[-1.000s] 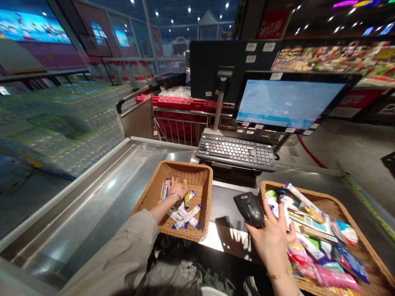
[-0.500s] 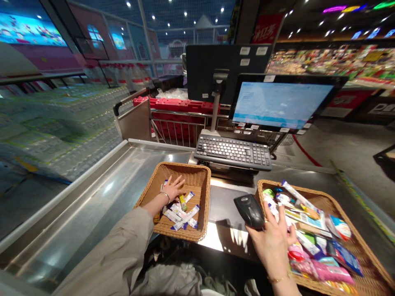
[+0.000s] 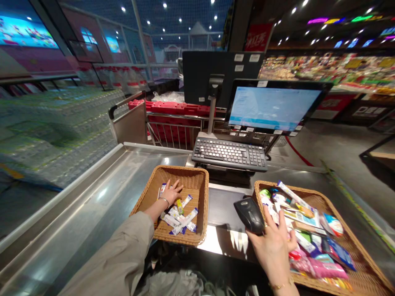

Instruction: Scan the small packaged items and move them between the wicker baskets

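Left hand [image 3: 170, 192] flat, fingers spread, resting on sachets [image 3: 180, 213] in the left basket [image 3: 193, 177] (a small heap at its near side), right hand [image 3: 273, 246] clasped round the scanner [image 3: 249, 209], just beside the right basket [image 3: 367, 277] heaped with packets [image 3: 308, 230], keyboard [image 3: 230, 153] behind.

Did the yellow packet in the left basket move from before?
Yes. The yellow packet fell from the left hand onto the packets, nearer the front rim of the left basket. The right hand holds the scanner.
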Tool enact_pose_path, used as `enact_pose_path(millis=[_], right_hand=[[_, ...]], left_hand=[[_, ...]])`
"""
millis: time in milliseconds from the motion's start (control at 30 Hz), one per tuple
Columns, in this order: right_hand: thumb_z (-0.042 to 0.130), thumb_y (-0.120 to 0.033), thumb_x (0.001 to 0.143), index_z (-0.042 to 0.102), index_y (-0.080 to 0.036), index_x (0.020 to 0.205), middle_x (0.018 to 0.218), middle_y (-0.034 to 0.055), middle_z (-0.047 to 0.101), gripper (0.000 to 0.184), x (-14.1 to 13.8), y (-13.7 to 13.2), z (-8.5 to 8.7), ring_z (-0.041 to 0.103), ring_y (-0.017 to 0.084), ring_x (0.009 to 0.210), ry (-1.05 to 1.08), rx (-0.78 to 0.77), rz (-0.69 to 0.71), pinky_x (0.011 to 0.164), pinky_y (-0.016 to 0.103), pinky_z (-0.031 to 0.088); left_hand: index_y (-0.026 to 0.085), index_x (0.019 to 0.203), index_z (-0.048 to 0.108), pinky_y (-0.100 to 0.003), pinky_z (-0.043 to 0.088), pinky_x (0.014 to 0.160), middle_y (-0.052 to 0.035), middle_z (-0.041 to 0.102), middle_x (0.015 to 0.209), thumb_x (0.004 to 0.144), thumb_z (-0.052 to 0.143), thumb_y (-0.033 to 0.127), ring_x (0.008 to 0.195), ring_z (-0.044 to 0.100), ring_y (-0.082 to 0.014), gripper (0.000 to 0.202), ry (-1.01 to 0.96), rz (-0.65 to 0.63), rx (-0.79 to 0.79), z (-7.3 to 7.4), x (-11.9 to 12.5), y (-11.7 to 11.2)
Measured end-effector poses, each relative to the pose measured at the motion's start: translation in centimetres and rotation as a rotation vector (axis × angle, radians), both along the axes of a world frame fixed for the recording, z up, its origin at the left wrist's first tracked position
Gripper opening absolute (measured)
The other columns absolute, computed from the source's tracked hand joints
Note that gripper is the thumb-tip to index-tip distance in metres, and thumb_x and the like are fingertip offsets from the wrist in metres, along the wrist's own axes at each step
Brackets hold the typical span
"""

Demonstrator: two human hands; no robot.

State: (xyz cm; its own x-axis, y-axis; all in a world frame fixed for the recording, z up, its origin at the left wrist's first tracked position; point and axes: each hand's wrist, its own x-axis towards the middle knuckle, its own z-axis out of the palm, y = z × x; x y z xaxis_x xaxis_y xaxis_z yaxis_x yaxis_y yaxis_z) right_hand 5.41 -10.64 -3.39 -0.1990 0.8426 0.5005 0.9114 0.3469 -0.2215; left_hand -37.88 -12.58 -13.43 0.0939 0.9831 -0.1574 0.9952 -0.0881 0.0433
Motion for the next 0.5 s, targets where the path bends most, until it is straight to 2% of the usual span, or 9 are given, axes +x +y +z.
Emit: enact_pose_path(millis=[100, 233, 367, 500], right_hand=[[0.045, -0.048, 0.083, 0.069, -0.023, 0.073, 0.129, 0.0119, 0.066, 0.036, 0.0, 0.0, -0.2, 0.032, 0.038, 0.142, 0.008, 0.040, -0.003, 0.107, 0.061, 0.023], [0.046, -0.045, 0.082, 0.070, -0.024, 0.074, 0.129, 0.0111, 0.066, 0.033, -0.1, 0.0, -0.1, 0.033, 0.038, 0.142, 0.003, 0.056, 0.008, 0.105, 0.060, 0.025], [0.048, -0.044, 0.082, 0.070, -0.024, 0.072, 0.132, 0.0096, 0.065, 0.031, -0.5, -0.2, 0.4, 0.031, 0.037, 0.143, 0.004, 0.035, 0.012, 0.106, 0.060, 0.025], [0.051, -0.045, 0.081, 0.071, -0.024, 0.075, 0.136, 0.0078, 0.062, 0.029, -0.9, -0.2, 0.9, 0.028, 0.038, 0.144, 0.005, -0.011, 0.037, 0.107, 0.060, 0.025]], left_hand=[[0.032, 0.085, 0.076, -0.071, -0.011, 0.114, -0.0008, 0.054, 0.148, 0.075, 0.079, 0.035, 0.152, 0.019, -0.0339, 0.012, -0.011, -0.049, 0.035, -0.4, -0.1, 0.1], [0.028, 0.081, 0.075, -0.068, -0.010, 0.116, -0.0020, 0.055, 0.148, 0.078, 0.077, 0.036, 0.151, 0.022, -0.0327, 0.010, -0.019, -0.081, 0.101, -0.1, 0.2, 0.2], [0.027, 0.085, 0.075, -0.065, -0.009, 0.118, -0.0038, 0.055, 0.147, 0.080, 0.074, 0.039, 0.152, 0.022, -0.0310, 0.013, -0.016, -0.062, 0.197, 1.5, 0.8, 0.4], [0.025, 0.085, 0.073, -0.066, -0.006, 0.119, -0.0054, 0.052, 0.149, 0.081, 0.071, 0.041, 0.151, 0.022, -0.0316, 0.016, -0.005, -0.026, 0.289, 4.0, 1.9, 0.3]])
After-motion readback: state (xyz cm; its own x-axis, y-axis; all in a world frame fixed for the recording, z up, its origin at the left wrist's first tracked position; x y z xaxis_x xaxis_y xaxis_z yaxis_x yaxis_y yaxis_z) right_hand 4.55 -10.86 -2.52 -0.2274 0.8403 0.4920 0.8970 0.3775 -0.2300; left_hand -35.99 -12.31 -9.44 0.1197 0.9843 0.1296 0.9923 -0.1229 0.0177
